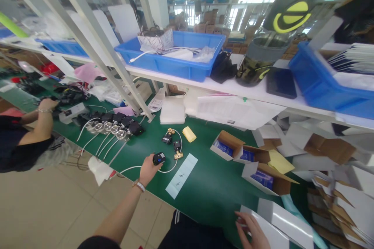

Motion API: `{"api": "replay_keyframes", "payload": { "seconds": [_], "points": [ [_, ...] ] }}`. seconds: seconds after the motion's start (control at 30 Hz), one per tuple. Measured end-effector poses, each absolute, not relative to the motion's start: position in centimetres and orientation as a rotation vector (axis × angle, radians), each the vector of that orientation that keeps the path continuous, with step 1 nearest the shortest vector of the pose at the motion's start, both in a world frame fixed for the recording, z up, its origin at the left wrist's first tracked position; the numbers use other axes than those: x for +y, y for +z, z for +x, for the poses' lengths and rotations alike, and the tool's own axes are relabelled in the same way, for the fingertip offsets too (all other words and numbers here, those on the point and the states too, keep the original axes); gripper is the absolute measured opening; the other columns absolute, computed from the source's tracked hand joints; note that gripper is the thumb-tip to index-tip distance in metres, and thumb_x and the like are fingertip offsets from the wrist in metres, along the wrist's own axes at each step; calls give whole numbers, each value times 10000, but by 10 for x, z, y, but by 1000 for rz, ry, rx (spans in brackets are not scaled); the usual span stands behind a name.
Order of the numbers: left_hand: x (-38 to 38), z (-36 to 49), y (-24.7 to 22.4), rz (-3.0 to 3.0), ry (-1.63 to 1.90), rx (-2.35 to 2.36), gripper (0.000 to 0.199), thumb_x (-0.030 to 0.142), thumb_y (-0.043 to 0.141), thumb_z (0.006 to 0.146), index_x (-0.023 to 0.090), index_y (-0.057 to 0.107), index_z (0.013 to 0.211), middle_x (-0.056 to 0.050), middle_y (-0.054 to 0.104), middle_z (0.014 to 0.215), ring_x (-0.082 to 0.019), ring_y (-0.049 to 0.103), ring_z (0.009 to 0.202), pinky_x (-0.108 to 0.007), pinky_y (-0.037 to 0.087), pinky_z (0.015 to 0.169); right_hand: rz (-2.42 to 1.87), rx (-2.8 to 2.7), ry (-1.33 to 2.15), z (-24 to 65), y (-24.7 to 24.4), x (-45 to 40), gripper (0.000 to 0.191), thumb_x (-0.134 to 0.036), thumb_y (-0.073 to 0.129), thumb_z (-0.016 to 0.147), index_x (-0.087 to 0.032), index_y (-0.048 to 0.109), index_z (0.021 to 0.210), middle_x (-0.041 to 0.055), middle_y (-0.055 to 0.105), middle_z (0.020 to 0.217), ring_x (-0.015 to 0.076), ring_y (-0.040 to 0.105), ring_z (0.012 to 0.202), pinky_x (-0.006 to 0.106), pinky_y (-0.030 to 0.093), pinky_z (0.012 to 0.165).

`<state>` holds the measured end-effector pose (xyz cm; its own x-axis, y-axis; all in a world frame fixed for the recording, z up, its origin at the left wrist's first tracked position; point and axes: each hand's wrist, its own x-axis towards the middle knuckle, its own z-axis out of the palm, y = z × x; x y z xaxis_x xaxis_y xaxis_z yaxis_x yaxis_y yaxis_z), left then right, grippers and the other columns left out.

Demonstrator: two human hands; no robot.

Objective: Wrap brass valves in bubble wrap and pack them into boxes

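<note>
The left hand [148, 169] pinched a black valve actuator [159, 158] whose white cable [172, 165] could have snagged nearby brass valves [175, 148]; the right hand [253, 229] lay spread on flat cartons [280, 225].

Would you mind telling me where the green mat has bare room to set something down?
Bare green mat lies between the pale paper strip and the open cartons. It is crowded left among the black valve units and right among flat white boxes.
</note>
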<state>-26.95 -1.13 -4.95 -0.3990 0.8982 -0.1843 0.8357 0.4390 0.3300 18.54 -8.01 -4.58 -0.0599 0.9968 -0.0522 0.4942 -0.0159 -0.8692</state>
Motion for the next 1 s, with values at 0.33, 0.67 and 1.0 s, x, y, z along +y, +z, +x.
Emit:
{"api": "replay_keyframes", "payload": {
  "seconds": [0.33, 0.67, 1.0],
  "points": [
    [-40, -101, 97, 1805, 1223, 2116, 305, 324, 727, 827, 201, 549, 1041, -77, 606, 975, -274, 586, 951, -420, 513, 833, -1119, -1664, 1344, 47, 46, -22, 875, -225, 732, 703, -197, 347, 1488, 159, 509, 1473, 324, 485, 1367, 517, 401, 1161],
    [-32, -35, 159, 1619, 1256, 1815, 427, 308, 823, 706, 234, 580, 1048, -59, 601, 1010, -275, 611, 951, -405, 538, 804, -1001, -962, 1614, 71, 114, -18, 588, -391, 834, 715, -213, 573, 1211, 43, 715, 1022, 238, 673, 919, 349, 579, 806],
    [-32, -12, 182, 1318, 1155, 1362, 699, 205, 752, 708, 283, 550, 1373, -96, 545, 1413, -324, 519, 1304, -473, 442, 1103, -924, -738, 1859, 103, 126, -36, 598, -525, 846, 670, -222, 638, 1142, 71, 729, 1129, 298, 670, 1076, 447, 532, 981]
  ]
}}
